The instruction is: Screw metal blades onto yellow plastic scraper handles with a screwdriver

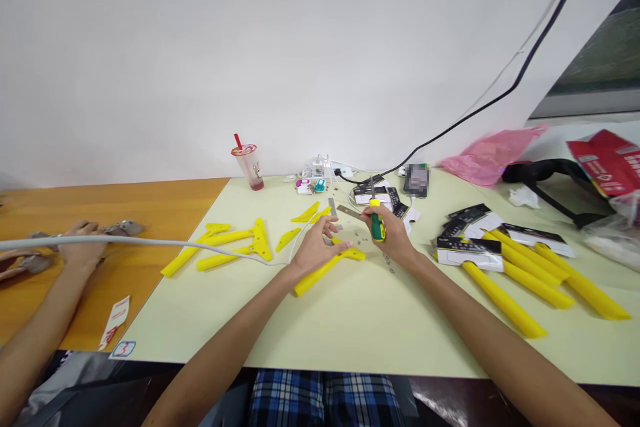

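Observation:
My right hand is closed around a screwdriver with a green and yellow handle, its shaft pointing away from me. A flat metal blade reaches from the fingertips of that hand, seemingly pinched there. My left hand has its fingers apart, just above a yellow T-shaped plastic handle; whether it touches the handle I cannot tell. Beyond it lie loose yellow plates and another metal strip. Small screws and nuts are scattered between my hands.
More yellow handles lie at left. Carded yellow tools are piled at right. A lidded cup, a power strip and a phone stand or lie toward the wall. A white cable crosses from the left, near a co-worker's hand.

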{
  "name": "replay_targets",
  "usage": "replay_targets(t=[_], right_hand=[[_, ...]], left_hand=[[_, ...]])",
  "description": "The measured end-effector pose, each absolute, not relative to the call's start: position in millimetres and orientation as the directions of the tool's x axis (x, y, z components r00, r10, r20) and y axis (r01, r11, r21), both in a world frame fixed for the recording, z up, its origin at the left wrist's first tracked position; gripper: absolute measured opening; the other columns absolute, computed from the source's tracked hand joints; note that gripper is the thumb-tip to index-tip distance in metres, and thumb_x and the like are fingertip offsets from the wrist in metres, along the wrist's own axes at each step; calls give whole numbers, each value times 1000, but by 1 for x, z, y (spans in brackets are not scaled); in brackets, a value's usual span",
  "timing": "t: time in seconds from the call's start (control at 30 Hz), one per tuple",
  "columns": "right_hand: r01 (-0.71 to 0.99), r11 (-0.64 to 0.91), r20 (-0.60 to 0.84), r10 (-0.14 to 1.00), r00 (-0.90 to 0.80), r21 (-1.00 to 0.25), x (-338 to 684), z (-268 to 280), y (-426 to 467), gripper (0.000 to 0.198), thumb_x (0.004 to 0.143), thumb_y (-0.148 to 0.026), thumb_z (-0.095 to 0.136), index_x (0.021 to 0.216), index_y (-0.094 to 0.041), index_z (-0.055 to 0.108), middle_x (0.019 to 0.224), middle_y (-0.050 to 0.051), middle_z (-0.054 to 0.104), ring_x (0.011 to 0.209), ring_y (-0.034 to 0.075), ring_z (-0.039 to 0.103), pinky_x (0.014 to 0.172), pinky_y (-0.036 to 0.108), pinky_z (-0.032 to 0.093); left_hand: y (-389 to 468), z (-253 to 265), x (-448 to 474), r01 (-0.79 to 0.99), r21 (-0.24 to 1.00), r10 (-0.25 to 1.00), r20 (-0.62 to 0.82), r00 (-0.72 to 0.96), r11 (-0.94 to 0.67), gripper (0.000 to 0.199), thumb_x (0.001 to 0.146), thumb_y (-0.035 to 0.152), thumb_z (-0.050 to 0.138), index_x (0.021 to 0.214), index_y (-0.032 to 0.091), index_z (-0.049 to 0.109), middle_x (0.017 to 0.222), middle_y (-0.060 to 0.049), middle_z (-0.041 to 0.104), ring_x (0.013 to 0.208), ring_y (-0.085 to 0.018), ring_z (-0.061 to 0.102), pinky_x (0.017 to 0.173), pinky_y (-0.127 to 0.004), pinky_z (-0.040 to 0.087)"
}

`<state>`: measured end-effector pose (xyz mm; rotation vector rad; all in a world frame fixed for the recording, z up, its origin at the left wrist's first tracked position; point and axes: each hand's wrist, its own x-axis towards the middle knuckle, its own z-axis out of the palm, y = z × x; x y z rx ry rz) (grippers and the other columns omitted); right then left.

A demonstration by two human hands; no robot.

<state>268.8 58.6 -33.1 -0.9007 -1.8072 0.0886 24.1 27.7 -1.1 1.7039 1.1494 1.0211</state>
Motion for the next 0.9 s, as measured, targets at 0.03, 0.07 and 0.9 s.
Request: replay_targets(t=[0.03, 0.07, 0.9], right_hand=[[550, 694, 784, 612, -108, -466, 271, -32, 59, 15, 106, -38, 64, 119, -30, 62, 108, 8, 77, 99, 29, 77, 87, 46, 64], [562, 674, 787, 613, -64, -479, 272, -31, 60, 15, 106, -38, 65, 118, -30, 62, 108, 8, 77, 97, 28, 77, 87, 45, 63], [553, 461, 659, 715, 232, -694, 280, -23, 61, 24, 99, -44, 66, 114, -28, 56, 99, 4, 71, 88, 25, 70, 85, 44, 60]], left_hand=[[27, -2, 22, 383, 879, 937, 169, 306, -283, 74, 68, 47, 101, 131, 24, 70, 110, -8, 74, 95, -25, 68, 85, -38, 55], [26, -2, 19, 457, 829, 919, 158, 361, -322, 77, 66, 49, 101, 133, 25, 70, 108, -7, 73, 94, -26, 67, 87, -39, 55], [35, 43, -1, -581, 814, 976, 122, 180, 5, 43, 82, 40, 97, 111, 23, 72, 118, -4, 79, 118, -24, 78, 110, -39, 61]])
